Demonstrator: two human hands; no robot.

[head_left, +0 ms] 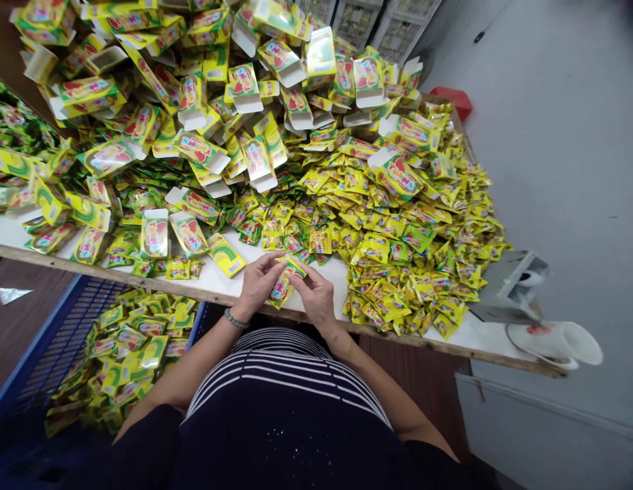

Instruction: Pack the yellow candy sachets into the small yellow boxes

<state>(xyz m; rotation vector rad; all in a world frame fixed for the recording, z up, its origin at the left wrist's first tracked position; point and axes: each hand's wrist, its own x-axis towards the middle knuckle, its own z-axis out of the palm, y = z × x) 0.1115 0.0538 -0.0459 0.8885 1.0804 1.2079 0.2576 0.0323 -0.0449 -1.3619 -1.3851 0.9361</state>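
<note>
Between both hands, at the table's front edge, is a small yellow and green box [282, 286] with red and white print. My left hand [258, 284] has its thumb and fingers closed on the box's upper left side. On the other side my right hand [316, 294] pinches the upper right corner. Just left of my left hand a yellow box [226, 255] lies flat. Small yellow packets [378, 248] are heaped to the right of my hands. Behind them is a large pile of cartons [258, 160], many with open white flaps.
A blue crate [48, 344] holding filled boxes stands below the table edge [117, 273] at the left. At the right end are a grey holder [505, 289] and a white cup-like container [556, 340]. White crates [354, 20] stand behind, near a red object [454, 101].
</note>
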